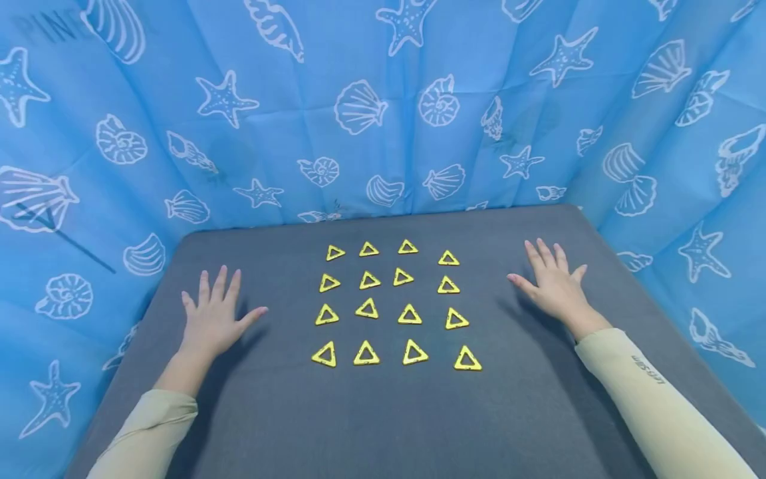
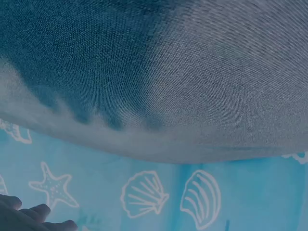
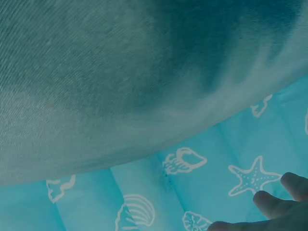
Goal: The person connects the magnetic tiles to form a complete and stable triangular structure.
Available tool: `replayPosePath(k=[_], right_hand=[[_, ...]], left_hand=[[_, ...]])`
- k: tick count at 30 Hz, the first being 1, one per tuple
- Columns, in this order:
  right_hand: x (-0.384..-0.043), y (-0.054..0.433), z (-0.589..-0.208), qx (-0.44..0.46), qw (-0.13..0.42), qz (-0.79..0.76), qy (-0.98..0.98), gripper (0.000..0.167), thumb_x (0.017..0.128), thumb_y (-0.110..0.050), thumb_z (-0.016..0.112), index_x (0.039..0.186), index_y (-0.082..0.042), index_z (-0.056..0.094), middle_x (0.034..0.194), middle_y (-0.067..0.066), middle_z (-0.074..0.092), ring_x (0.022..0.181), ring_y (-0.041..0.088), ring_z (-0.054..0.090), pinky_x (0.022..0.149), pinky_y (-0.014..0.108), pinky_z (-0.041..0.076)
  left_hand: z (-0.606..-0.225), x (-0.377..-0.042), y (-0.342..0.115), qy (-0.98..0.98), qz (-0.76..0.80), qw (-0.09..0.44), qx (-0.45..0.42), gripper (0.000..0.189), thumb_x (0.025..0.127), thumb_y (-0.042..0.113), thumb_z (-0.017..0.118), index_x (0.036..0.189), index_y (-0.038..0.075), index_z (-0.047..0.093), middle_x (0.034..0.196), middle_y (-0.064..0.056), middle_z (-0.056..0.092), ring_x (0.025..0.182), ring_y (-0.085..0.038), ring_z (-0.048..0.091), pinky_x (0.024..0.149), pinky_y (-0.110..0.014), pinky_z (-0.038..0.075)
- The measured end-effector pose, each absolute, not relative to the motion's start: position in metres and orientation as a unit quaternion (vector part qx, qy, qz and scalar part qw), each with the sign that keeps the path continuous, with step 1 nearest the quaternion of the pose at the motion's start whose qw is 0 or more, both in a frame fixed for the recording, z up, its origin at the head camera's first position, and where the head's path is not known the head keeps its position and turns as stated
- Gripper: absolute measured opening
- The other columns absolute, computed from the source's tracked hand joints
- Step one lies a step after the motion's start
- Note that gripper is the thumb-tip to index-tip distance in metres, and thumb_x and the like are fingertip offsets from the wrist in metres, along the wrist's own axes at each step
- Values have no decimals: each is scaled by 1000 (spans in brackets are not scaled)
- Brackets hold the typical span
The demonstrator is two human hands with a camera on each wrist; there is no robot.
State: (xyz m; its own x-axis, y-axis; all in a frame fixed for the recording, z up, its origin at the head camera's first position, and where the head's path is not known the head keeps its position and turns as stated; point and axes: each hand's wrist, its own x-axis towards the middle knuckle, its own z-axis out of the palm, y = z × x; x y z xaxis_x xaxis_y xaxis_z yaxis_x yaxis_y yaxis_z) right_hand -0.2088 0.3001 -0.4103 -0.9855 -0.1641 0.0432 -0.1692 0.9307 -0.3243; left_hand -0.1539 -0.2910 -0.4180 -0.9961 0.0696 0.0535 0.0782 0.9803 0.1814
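Note:
Several small yellow triangle pieces with hollow centres lie flat in rows on the grey table, among them a back-row triangle (image 1: 407, 252) and a front-row triangle (image 1: 467, 364). My left hand (image 1: 211, 319) hovers over the table to the left of the rows, fingers spread, holding nothing. To the right of the rows, my right hand (image 1: 555, 285) is likewise spread out with nothing in it. Each hand casts a shadow on the cloth. Fingertips show at the lower left corner in the left wrist view and at the lower right corner in the right wrist view.
The table (image 1: 383, 419) has a grey cloth surface with rounded far corners. A blue curtain (image 1: 287, 126) printed with white shells and starfish hangs behind it and along both sides. Pale sleeves (image 1: 664, 406) cover both forearms.

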Motion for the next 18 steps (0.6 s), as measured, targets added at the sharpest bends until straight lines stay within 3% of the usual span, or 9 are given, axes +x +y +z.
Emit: replayPosePath(k=[5,9,14,18], right_hand=[[-206,293,-403,90,45,222,-970,79,99,-48,49,152,3,20,153,32,18,138,53,11,97,77,6],[-201,282,-391,87,43,288,-953,74,101,-40,52,149,7,23,150,34,22,136,53,20,101,70,17],[-195,265,-375,73,31,357,-931,69,101,-35,53,148,8,26,148,32,28,130,50,32,98,65,30],[-188,250,-362,57,13,408,-911,68,101,-36,53,148,5,27,146,30,32,128,48,38,93,62,37]], left_hand=[[-412,-151,-290,-991,-115,28,-59,91,92,57,56,152,-3,22,154,-30,17,141,-51,3,101,-74,5],[-405,-148,-289,-987,-124,34,-99,81,92,43,65,147,-6,32,148,-31,30,139,-51,14,102,-71,14],[-397,-145,-293,-979,-139,43,-140,72,90,34,70,142,-7,40,141,-30,41,136,-51,23,101,-70,21],[-394,-142,-294,-975,-178,26,-129,71,91,32,69,142,-7,40,141,-32,41,134,-50,28,101,-68,23]])
